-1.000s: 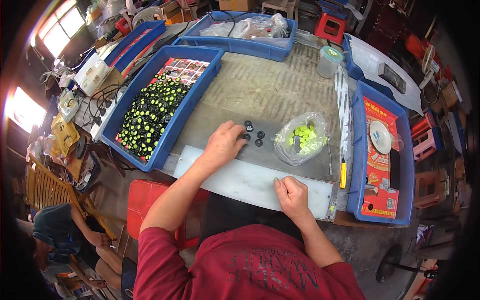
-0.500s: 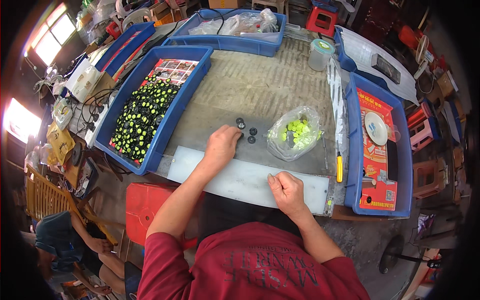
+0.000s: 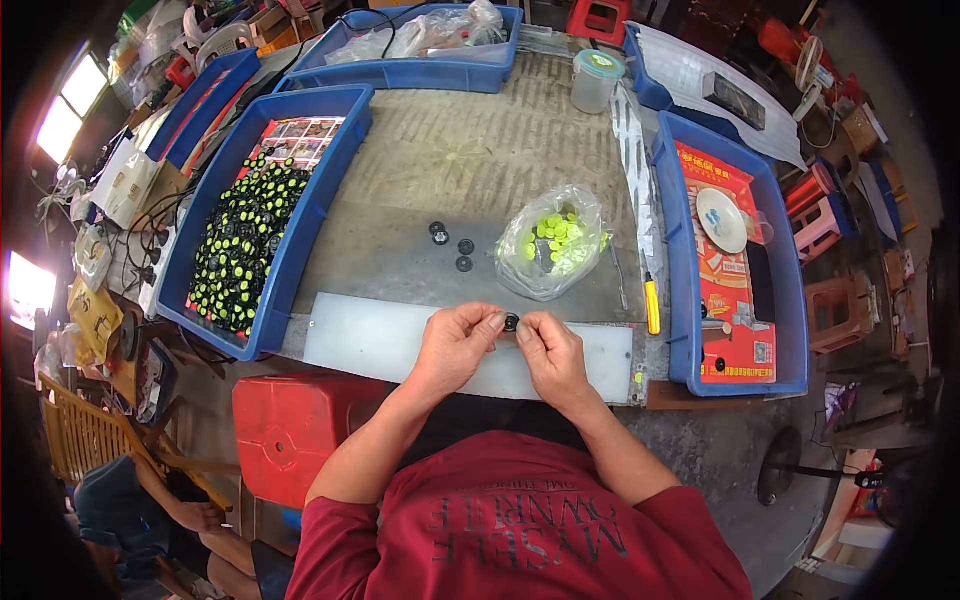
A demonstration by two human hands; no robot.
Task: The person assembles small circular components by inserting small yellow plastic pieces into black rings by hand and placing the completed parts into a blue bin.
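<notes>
A small black disc sits between the person's two hands, just above the near edge of the table. The left hand pinches it from one side with thumb and fingertips, and the right hand grips it from the other, its fingers curled in. The fingertips hide much of the disc.

Below the hands lies a long white board, along the table's near edge. Beyond it, on a dark grey mat, are four loose black discs, two touching or nearly so and the other two close by. To their right stands an open clear plastic bag with bright yellow-green pieces inside. A thin rod and a yellow-handled tool lie farther right.

On the left, a blue tray holds a heap of black discs with yellow-green centres. On the right, another blue tray has a red printed sheet, a white plate and a flat black thing. A clear jar with a green lid is near the table's far right. At lower left are a red stool and another person.
</notes>
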